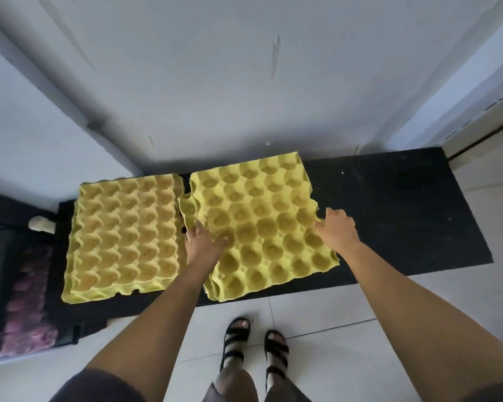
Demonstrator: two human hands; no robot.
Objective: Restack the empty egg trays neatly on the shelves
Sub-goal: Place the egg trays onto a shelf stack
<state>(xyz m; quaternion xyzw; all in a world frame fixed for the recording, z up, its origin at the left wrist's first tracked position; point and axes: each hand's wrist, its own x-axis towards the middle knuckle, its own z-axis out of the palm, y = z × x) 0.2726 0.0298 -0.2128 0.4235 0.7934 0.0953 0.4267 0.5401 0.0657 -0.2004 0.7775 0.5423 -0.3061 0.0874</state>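
Left hand (202,239), right hand (337,230): fingers curled on opposite edges of skewed yellow moulded-pulp egg tray (259,224); squared yellow tray stack (122,236) lies just leftward.

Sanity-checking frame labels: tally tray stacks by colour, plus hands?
Yellow stacks: 2 (left stack, right stack)
Purple stacks: 1 (purple stack, blurred)
Hands: 2 (left hand and right hand, both holding the right stack's edges)
Total: 5
The number of trays per stack cannot be told.
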